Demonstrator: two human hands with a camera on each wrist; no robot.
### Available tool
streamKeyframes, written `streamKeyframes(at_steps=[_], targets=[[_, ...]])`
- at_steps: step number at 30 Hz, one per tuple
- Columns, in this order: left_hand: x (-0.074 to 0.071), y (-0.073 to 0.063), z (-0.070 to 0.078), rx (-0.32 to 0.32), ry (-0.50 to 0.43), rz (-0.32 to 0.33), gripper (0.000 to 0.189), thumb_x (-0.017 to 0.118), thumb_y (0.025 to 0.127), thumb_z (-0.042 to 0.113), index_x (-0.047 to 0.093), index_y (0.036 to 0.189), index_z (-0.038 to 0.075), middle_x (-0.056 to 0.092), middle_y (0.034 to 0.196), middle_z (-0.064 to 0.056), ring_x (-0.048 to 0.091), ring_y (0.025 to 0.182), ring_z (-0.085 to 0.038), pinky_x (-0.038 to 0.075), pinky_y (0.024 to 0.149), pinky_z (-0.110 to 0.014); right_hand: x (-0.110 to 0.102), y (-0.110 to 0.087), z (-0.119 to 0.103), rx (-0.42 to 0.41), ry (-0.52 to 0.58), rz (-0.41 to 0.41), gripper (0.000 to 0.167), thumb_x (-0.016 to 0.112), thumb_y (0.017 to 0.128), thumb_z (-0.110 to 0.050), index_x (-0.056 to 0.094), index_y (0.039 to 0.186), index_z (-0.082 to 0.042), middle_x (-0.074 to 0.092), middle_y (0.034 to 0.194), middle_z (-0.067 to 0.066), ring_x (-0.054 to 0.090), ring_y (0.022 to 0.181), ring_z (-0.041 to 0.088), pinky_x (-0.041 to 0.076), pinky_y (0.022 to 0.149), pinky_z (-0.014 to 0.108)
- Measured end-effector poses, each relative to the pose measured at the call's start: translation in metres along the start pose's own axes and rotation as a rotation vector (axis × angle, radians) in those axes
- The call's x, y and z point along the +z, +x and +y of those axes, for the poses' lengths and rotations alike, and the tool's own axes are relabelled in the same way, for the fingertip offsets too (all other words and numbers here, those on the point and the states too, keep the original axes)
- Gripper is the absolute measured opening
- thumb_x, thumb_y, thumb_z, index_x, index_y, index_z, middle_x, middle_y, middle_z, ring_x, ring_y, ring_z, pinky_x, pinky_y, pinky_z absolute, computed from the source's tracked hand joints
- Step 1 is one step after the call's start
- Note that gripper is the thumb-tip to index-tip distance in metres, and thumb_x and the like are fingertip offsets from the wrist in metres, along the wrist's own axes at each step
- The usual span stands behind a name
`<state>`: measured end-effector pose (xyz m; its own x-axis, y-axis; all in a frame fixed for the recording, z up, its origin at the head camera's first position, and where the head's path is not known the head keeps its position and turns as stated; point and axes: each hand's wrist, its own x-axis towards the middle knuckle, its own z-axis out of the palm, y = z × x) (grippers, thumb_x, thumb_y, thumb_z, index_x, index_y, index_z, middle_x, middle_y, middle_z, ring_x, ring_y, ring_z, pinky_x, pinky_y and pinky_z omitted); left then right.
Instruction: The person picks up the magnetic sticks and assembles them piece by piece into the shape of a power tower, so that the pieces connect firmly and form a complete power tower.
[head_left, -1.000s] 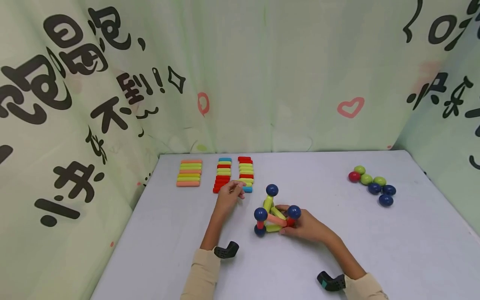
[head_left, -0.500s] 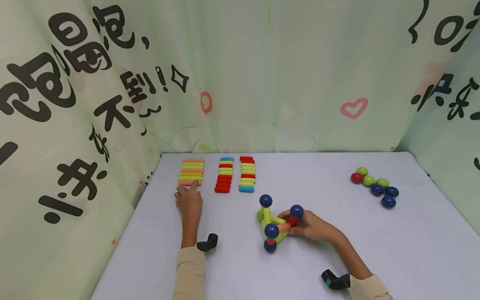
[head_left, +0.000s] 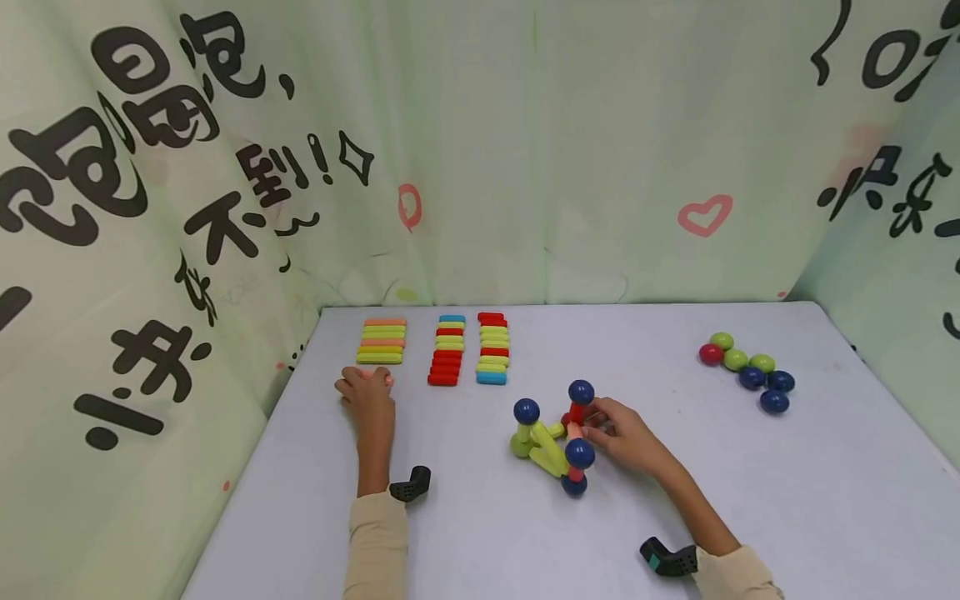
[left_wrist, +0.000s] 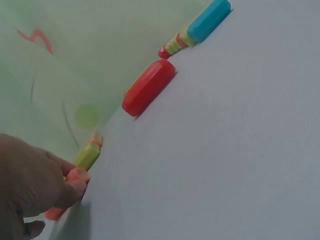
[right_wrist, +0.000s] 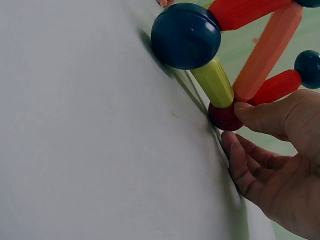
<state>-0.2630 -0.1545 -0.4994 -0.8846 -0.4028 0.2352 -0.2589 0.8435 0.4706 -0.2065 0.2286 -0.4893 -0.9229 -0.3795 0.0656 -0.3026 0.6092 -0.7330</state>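
My left hand pinches an orange stick between thumb and fingers, just in front of the leftmost stack of sticks. The fingers cover part of this stick. On the table at centre stands a ball-and-stick frame of green, red and orange sticks, with blue balls on top. My right hand grips its right side. In the right wrist view, the thumb presses against a dark red ball at the bottom corner, with bent fingers below it. Green and orange sticks rise from that ball.
Two more stick rows lie at the back, one ending in red, the other in blue. Loose green, red and blue balls lie at the far right. A printed curtain hangs behind the table.
My left hand has gone left from the middle rows to the leftmost row and drawn its front orange stick toward me. The right hand has turned the ball-and-stick frame on the table.
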Motion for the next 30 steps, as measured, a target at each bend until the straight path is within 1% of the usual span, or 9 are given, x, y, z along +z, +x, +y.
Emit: streamKeyframes(at_steps=[2,5,11,14,18,21,23,25,30], targets=[[-0.002,0.001,0.0,0.001,-0.005,0.012,0.024,0.061,0.089,-0.007,0.068,0.108,0.005,0.037,0.122,-0.024,0.033,0.117,-0.041,0.037,0.09,-0.051,-0.001,0.0,0.0,0.004,0.01,-0.013,0.03,0.064,0.091,-0.005,0.058,0.12,0.003,0.066,0.107,0.013,0.062,0.097,0.025,0.053,0.08,0.023],[-0.003,0.001,0.001,0.015,-0.006,0.028,0.017,0.06,0.088,-0.008,0.066,0.101,0.003,0.039,0.119,-0.021,0.033,0.118,-0.04,0.035,0.09,-0.052,-0.006,-0.003,0.0,-0.006,0.044,-0.111,0.042,0.064,0.089,-0.002,0.05,0.128,0.005,0.063,0.112,0.015,0.06,0.102,0.027,0.053,0.084,0.026],[-0.005,0.0,0.007,0.044,0.052,0.045,0.019,0.062,0.09,-0.002,0.062,0.109,0.0,0.053,0.117,-0.024,0.043,0.118,-0.041,0.035,0.089,-0.057,-0.012,-0.009,-0.009,0.061,0.097,-0.367,0.101,0.08,0.078,-0.02,0.012,0.149,0.005,0.037,0.14,0.024,0.043,0.124,0.037,0.041,0.105,0.056],[-0.008,-0.001,0.014,0.048,-0.024,0.062,0.021,0.058,0.094,0.003,0.058,0.114,0.0,0.063,0.11,-0.022,0.054,0.11,-0.04,0.037,0.086,-0.057,-0.01,-0.012,-0.013,0.115,0.095,-0.397,0.121,0.085,0.072,-0.031,0.002,0.151,0.005,0.023,0.149,0.028,0.034,0.131,0.042,0.03,0.108,0.065],[-0.015,-0.003,0.032,0.058,-0.434,-0.009,0.022,0.049,0.102,0.017,0.05,0.119,0.003,0.066,0.098,-0.019,0.065,0.09,-0.034,0.048,0.083,-0.048,-0.002,-0.012,-0.016,0.07,0.057,-0.322,0.118,0.086,0.069,-0.037,0.011,0.149,0.005,0.03,0.143,0.025,0.029,0.13,0.042,0.029,0.106,0.069],[-0.015,-0.008,0.05,0.032,-0.865,-0.175,0.031,0.047,0.103,0.028,0.045,0.125,0.006,0.063,0.1,-0.021,0.067,0.082,-0.029,0.057,0.075,-0.035,0.006,-0.011,-0.018,0.002,0.014,-0.242,0.112,0.087,0.066,-0.038,0.02,0.145,0.004,0.037,0.135,0.021,0.029,0.128,0.041,0.032,0.102,0.07],[-0.011,-0.013,0.064,-0.032,-1.082,-0.314,0.033,0.049,0.102,0.031,0.043,0.128,0.01,0.063,0.102,-0.02,0.067,0.082,-0.026,0.058,0.074,-0.029,0.01,-0.011,-0.018,-0.018,-0.008,-0.207,0.113,0.087,0.065,-0.039,0.02,0.145,0.004,0.038,0.135,0.021,0.029,0.128,0.042,0.033,0.101,0.071],[-0.004,-0.02,0.077,-0.112,-1.216,-0.445,0.034,0.05,0.102,0.027,0.042,0.132,0.012,0.062,0.106,-0.019,0.067,0.086,-0.023,0.058,0.073,-0.027,0.012,-0.01,-0.019,-0.022,-0.012,-0.194,0.116,0.087,0.066,-0.039,0.016,0.148,0.004,0.038,0.136,0.022,0.03,0.128,0.042,0.033,0.1,0.071],[0.017,-0.04,0.101,-0.224,-1.312,-0.66,0.038,0.051,0.102,0.017,0.043,0.138,0.009,0.065,0.115,-0.016,0.069,0.1,-0.025,0.059,0.082,-0.035,0.013,-0.009,-0.018,-0.008,0.029,-0.215,0.12,0.084,0.071,-0.037,0.006,0.154,0.0,0.036,0.143,0.024,0.03,0.13,0.041,0.033,0.101,0.072]])
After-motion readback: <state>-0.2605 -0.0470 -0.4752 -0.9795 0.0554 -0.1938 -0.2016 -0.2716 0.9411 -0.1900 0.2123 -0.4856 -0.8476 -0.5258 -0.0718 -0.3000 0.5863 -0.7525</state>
